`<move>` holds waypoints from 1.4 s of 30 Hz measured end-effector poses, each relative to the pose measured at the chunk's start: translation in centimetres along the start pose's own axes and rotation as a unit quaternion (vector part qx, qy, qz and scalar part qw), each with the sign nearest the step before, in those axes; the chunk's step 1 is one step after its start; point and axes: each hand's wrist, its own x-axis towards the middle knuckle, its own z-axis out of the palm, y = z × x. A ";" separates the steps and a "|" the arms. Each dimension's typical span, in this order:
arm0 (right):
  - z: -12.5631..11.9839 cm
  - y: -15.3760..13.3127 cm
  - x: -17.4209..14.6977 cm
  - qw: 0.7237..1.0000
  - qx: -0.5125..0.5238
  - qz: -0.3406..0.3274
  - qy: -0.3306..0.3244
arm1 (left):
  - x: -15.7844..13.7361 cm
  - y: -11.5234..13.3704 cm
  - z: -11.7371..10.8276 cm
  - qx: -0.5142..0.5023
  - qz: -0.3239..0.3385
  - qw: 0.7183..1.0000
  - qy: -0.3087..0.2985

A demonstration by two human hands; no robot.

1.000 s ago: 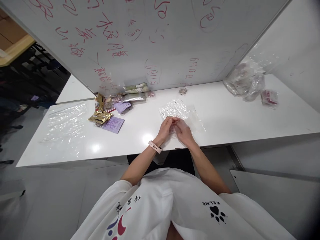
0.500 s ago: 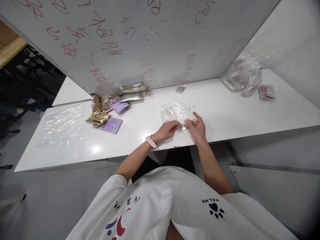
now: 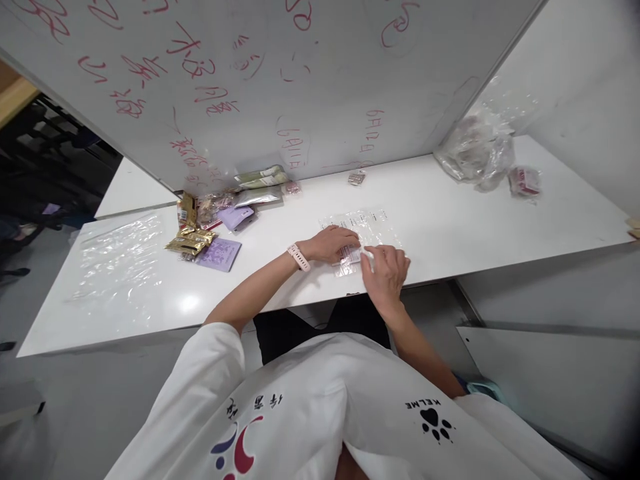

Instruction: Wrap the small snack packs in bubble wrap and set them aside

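Touching clear plastic (image 3: 373, 225), left hand (image 3: 331, 245) faces right hand (image 3: 386, 272).

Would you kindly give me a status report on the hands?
Left hand over clear plastic. Right hand at its near right. Gold packets lie left, well clear.

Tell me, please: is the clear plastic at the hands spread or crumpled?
Spread: the plastic lies nearly flat on the table. Folds under the left hand: cannot tell.
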 end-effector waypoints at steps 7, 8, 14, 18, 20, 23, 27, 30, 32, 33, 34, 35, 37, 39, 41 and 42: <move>0.9 -1.1 -1.2 0.995 0.004 -0.017 -0.103 | -0.3 -0.1 -2.7 0.112 -0.007 0.986 -0.120; 0.9 -1.2 -1.2 0.993 0.008 -0.022 -0.116 | -0.6 0.0 -2.7 0.116 -0.015 0.985 -0.123; 0.8 -2.1 -0.8 0.983 0.039 -0.033 -0.174 | -2.8 0.3 -1.8 0.091 -0.070 0.987 -0.113; 0.8 -2.9 -0.3 0.981 0.064 -0.012 -0.182 | -3.9 0.4 -1.4 0.077 -0.069 0.992 -0.076; 0.8 -3.3 -0.2 0.981 0.080 -0.004 -0.176 | -4.4 0.6 -1.3 0.069 -0.066 0.994 -0.050; 0.8 -3.9 -0.3 0.979 0.106 -0.004 -0.172 | -5.3 0.9 -1.0 0.052 -0.062 0.996 -0.023; 1.0 -4.4 -1.0 0.973 0.155 -0.020 -0.168 | -6.2 1.5 -0.8 0.029 -0.056 0.998 -0.009; 1.3 -4.1 -1.4 0.971 0.186 -0.020 -0.148 | -5.9 1.1 -1.2 0.006 -0.083 0.996 -0.028; 1.5 -3.7 -1.4 0.971 0.195 -0.008 -0.140 | -5.3 0.3 -1.7 -0.043 -0.111 0.992 -0.048; 1.6 -3.4 -1.3 0.971 0.197 0.006 -0.138 | -4.9 -0.2 -1.9 -0.079 -0.122 0.988 -0.054; 1.7 -3.2 -1.2 0.970 0.198 0.024 -0.138 | -4.5 -0.8 -2.1 -0.118 -0.129 0.983 -0.058; 1.7 -3.0 -1.0 0.969 0.198 0.044 -0.139 | -4.2 -1.2 -2.2 -0.154 -0.132 0.977 -0.061; 1.8 -2.7 -0.6 0.967 0.204 0.075 -0.136 | -3.6 -1.7 -2.1 -0.191 -0.135 0.971 -0.056; 1.8 -2.7 -0.2 0.963 0.221 0.085 -0.125 | -3.4 -1.6 -1.6 -0.158 -0.147 0.976 -0.028; 1.8 -2.8 0.1 0.962 0.237 0.077 -0.112 | -3.5 -0.9 -0.7 -0.079 -0.151 0.985 0.029; 1.8 -2.9 0.2 0.963 0.238 0.068 -0.108 | -3.6 -0.4 -0.2 -0.040 -0.147 0.987 0.060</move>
